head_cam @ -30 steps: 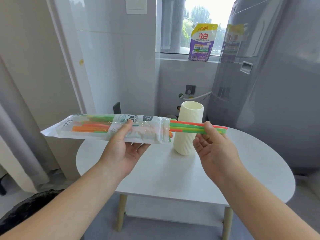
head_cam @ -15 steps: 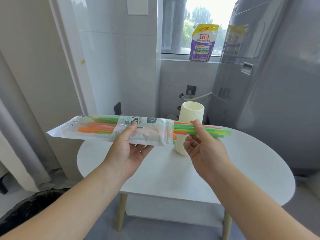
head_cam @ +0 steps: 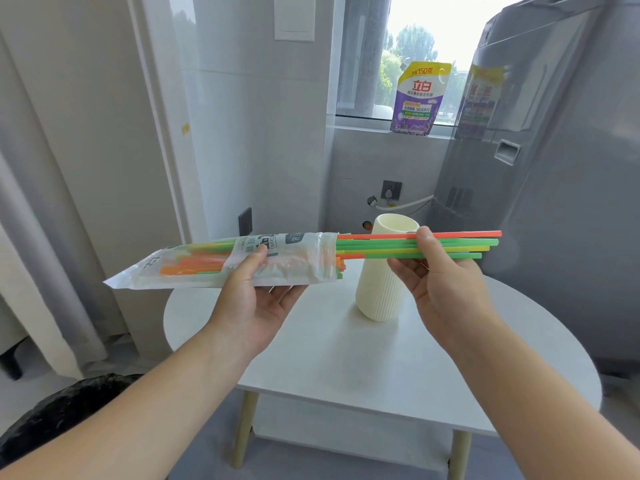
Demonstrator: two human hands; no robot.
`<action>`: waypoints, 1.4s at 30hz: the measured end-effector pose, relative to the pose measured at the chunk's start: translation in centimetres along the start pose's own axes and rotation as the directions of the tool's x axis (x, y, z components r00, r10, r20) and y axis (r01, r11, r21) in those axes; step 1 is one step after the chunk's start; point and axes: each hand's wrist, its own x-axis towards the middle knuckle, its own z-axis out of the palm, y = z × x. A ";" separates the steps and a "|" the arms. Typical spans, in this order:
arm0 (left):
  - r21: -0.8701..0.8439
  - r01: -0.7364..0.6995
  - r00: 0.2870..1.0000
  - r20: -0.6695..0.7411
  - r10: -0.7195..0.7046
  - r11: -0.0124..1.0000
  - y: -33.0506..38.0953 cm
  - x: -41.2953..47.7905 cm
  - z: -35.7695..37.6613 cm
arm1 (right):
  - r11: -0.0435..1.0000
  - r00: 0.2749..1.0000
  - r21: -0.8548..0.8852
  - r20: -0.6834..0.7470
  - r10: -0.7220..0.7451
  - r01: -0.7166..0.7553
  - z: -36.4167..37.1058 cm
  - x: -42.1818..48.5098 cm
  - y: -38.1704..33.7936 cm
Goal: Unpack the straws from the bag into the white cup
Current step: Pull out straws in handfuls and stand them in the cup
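Purple pouch (head_cam: 418, 102) reads "立白" and "150克"; the straw bag (head_cam: 194, 268) reads "吸管".

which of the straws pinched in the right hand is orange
The topmost straw in the right hand. It is the only orange one there; the other straws beneath it are green or yellow.

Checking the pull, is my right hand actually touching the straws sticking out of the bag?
Touching. The head view shows the right hand pinching the straws, thumb on top, fingers beneath.
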 end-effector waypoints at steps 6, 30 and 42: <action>-0.006 0.001 0.999 -0.035 -0.001 1.000 0.2 0.2 0.0 | 0.997 0.995 -0.046 0.079 -0.064 0.068 -0.3 0.6 -1.3; -0.052 -0.055 0.988 -0.149 0.047 0.997 1.2 1.8 -1.2 | 0.987 0.989 -0.086 -0.053 -0.139 0.134 -4.3 2.8 -6.0; -0.001 -0.034 0.992 -0.119 0.034 0.999 0.1 1.6 -1.4 | 0.943 0.925 -0.165 -0.207 -0.319 0.288 -4.9 2.4 -8.8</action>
